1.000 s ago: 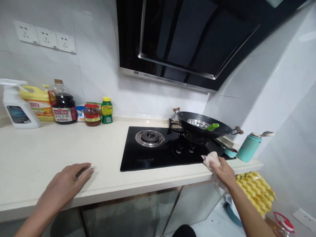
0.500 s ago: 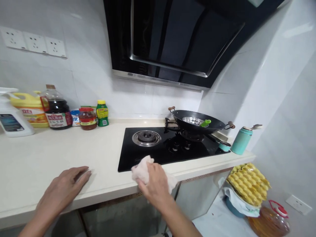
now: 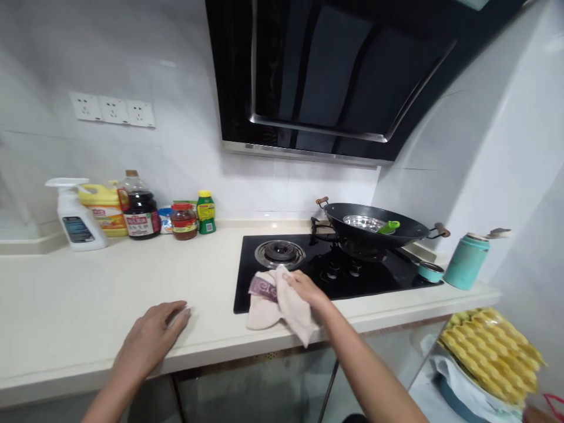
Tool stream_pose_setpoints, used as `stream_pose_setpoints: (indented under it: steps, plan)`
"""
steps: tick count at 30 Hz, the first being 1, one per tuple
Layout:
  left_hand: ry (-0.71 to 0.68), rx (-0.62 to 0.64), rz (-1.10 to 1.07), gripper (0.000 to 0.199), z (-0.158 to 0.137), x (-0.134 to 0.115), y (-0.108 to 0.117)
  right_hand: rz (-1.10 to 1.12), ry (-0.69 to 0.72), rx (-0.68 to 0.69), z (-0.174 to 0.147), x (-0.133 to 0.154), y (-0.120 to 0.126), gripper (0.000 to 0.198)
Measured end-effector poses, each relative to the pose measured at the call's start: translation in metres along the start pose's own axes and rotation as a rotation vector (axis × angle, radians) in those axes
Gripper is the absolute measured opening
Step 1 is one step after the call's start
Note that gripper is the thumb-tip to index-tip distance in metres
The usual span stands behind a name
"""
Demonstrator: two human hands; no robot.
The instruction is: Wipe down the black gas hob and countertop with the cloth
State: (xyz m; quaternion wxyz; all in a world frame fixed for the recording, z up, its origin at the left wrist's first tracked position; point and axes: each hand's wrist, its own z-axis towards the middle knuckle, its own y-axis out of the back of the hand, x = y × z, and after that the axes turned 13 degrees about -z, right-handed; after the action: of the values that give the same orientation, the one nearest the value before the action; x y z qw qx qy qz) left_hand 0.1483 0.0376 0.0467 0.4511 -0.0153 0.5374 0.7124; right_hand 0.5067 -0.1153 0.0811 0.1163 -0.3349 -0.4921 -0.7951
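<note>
A pale pink cloth (image 3: 296, 308) with a purple patterned band lies across the front left part of the black glass stove (image 3: 379, 284), one end hanging over the counter edge. My right hand (image 3: 305, 288) is closed on it, just in front of the left burner (image 3: 280, 252); the fingertips are partly hidden. On the white countertop (image 3: 194, 276), left of the stove, rests my left hand (image 3: 152, 332). Its thumb and fingers are apart and hold nothing.
A black wok (image 3: 374, 229) with a green-handled metal strainer sits on the right burner. Beside the stove are a teal canister (image 3: 467, 261) and its lid (image 3: 430, 271). Spray bottle (image 3: 78, 223), sauce bottles and jars line the back wall. Yellow egg trays (image 3: 493, 352) are stacked low at right.
My right hand has pushed forward over the stove, and the bunched cloth is now spread out wider. My left hand stays on the counter. The view has turned left.
</note>
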Motion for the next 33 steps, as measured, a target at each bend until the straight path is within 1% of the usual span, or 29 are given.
stream_pose_setpoints:
  steps: [2,4,6,7,8,10,11,13,15,17,18,20,24,26,29,31,33]
  plan:
    - [-0.013,-0.019,0.006,0.055,-0.002,-0.003,0.001,-0.054,-0.003,-0.039,0.007,-0.019,0.02,0.026]
    - [-0.017,-0.034,0.008,0.053,-0.004,-0.006,0.001,-0.106,0.0,-0.111,0.007,-0.03,0.038,0.035]
    - [-0.008,-0.036,0.004,0.052,-0.005,-0.009,0.002,-0.144,0.02,-0.183,0.0,-0.03,0.048,0.041]
    - [-0.003,-0.032,0.001,0.052,-0.005,-0.011,0.003,-0.165,0.047,-0.191,-0.005,-0.026,0.047,0.043]
    - [0.001,-0.025,-0.002,0.051,-0.006,-0.012,0.003,-0.202,0.086,-0.16,-0.011,-0.02,0.043,0.043]
    - [0.007,-0.012,-0.003,0.05,-0.007,-0.014,0.004,-0.335,0.163,-0.006,-0.023,-0.005,0.025,0.05]
    - [0.01,-0.012,-0.002,0.05,-0.007,-0.014,0.004,-0.423,0.189,0.086,-0.028,0.002,0.014,0.056]
    - [0.01,-0.018,0.003,0.053,-0.007,-0.012,0.004,-0.569,0.204,0.188,-0.032,0.013,-0.006,0.065]
    - [0.01,-0.022,0.007,0.056,-0.006,-0.009,0.003,-0.616,0.214,0.192,-0.027,0.015,-0.015,0.061]
    - [0.016,-0.012,0.007,0.057,-0.004,-0.005,0.002,-0.617,0.226,0.187,-0.015,0.008,-0.011,0.049]
    - [0.018,-0.005,0.003,0.057,-0.003,-0.003,0.002,-0.62,0.212,0.177,-0.007,0.002,-0.006,0.044]
    - [0.012,0.002,-0.007,0.056,-0.001,0.001,0.0,-0.644,0.145,0.134,0.009,-0.013,0.005,0.039]
    - [-0.034,-0.031,-0.029,0.051,0.002,0.011,-0.004,-0.7,-0.075,0.017,0.042,-0.04,0.019,0.04]
    - [-0.039,-0.044,-0.034,0.049,0.003,0.014,-0.006,-0.715,-0.197,-0.018,0.059,-0.047,0.021,0.041]
    - [-0.016,-0.034,-0.031,0.049,0.002,0.015,-0.006,-0.705,-0.361,-0.04,0.084,-0.05,0.023,0.049]
    - [-0.002,-0.036,-0.028,0.049,0.002,0.014,-0.005,-0.681,-0.415,-0.022,0.093,-0.051,0.024,0.057]
    - [0.007,-0.039,-0.028,0.048,0.001,0.012,-0.003,-0.66,-0.391,0.014,0.093,-0.051,0.025,0.065]
